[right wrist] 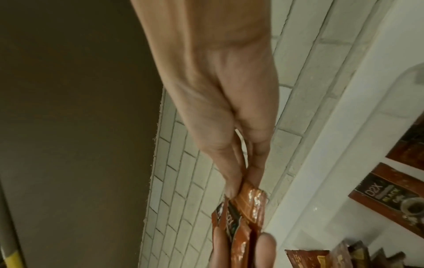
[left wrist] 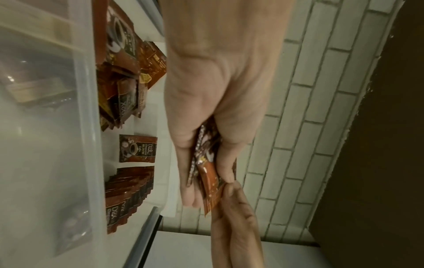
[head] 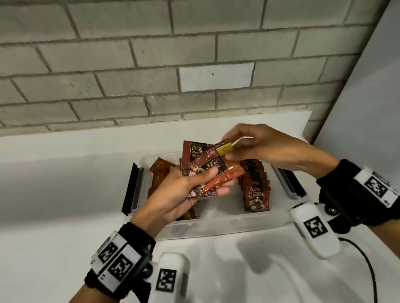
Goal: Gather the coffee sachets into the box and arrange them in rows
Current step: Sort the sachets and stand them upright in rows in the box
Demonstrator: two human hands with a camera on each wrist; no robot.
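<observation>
Above a clear plastic box, my left hand grips a small stack of red-brown coffee sachets, thumb on top. My right hand pinches the upper end of the top sachet of that stack. In the left wrist view the stack sits between my left fingers, and my right fingertips meet it. The right wrist view shows my right hand pinching the sachet. Inside the box a row of upright sachets stands at the right, and loose sachets lie at the left.
The box sits on a white counter against a grey brick wall. Black lid clips hang open at both ends of the box. A single sachet lies flat on the box floor. A black cable runs at the right.
</observation>
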